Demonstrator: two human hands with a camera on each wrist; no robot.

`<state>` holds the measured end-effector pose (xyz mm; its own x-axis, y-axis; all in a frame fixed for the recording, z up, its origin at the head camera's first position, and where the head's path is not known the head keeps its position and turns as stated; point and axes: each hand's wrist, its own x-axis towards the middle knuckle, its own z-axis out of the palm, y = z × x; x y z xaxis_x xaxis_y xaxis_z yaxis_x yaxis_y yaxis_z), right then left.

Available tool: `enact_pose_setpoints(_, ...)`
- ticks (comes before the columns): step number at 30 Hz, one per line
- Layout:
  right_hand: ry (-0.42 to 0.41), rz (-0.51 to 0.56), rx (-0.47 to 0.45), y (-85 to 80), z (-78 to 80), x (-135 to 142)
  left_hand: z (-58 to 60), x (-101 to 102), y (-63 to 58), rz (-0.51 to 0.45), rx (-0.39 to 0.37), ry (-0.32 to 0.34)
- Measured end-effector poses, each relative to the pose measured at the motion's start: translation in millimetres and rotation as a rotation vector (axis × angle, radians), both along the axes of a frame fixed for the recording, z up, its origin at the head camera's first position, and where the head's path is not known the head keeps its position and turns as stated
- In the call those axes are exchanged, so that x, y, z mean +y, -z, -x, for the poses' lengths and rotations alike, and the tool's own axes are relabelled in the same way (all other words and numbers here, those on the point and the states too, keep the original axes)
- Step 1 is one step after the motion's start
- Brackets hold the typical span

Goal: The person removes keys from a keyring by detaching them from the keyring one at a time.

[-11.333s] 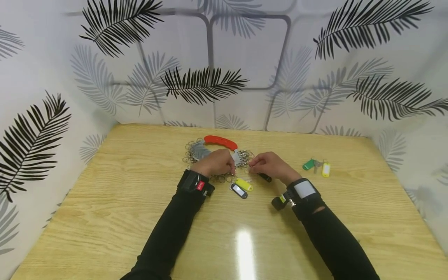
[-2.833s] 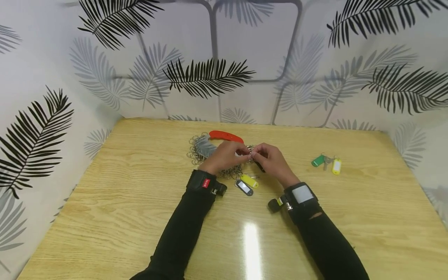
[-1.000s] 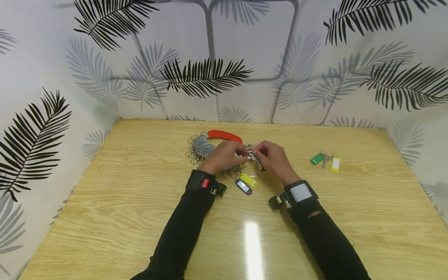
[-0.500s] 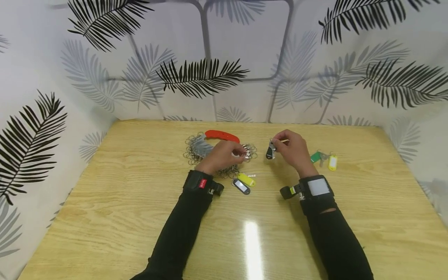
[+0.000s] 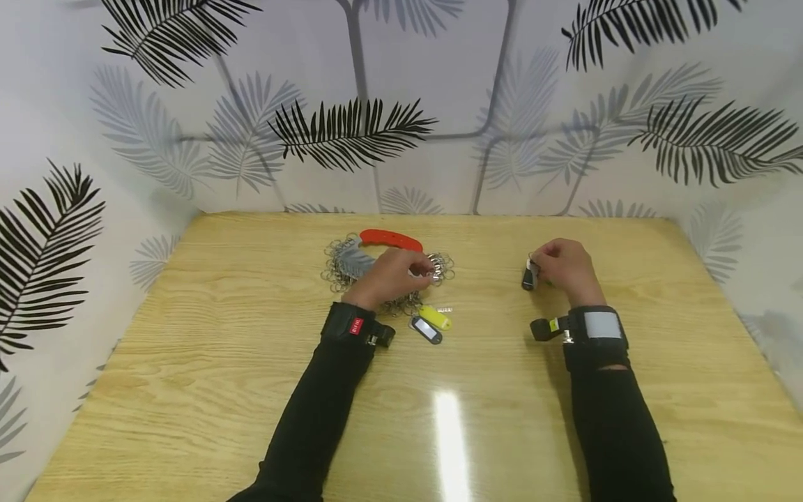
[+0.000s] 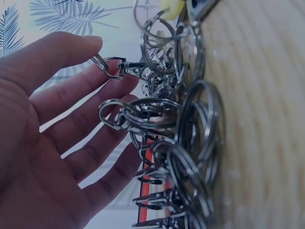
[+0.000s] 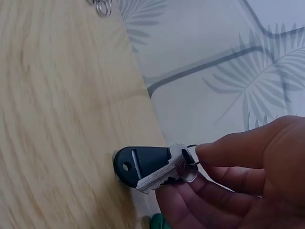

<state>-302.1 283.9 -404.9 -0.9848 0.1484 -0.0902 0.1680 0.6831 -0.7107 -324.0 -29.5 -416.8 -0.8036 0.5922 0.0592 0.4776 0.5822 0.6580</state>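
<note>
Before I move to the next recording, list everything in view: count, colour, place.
table: 1, wood-coloured, foreground
wall: 1, white with leaf print, behind table
metal rings: many, silver, table's middle
metal clasps: several, silver, among rings
handle: 1, red, beside rings
yellow tag: 1, yellow, in front of rings
dark tag: 1, dark grey, next to yellow tag
black tag: 1, black, below right grip
key: 1, silver, against black tag
green object: 1, green, right wrist view's bottom edge
sleeves: 2, black, forearms
left grip: 1, bare, at clasps
right grip: 1, bare, above table

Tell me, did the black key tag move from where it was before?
Yes. In the head view, the black key tag, held by the right hand, has moved right, farther from the red handle.
</note>
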Motion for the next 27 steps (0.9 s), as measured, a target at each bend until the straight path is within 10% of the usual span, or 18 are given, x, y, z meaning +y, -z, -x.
enact_pose_setpoints(27, -0.001, -0.159, 0.068, -9.1, -5.7, -8.2, -2.9, 2.5, -1.4, 0.009, 0.0, 0.003)
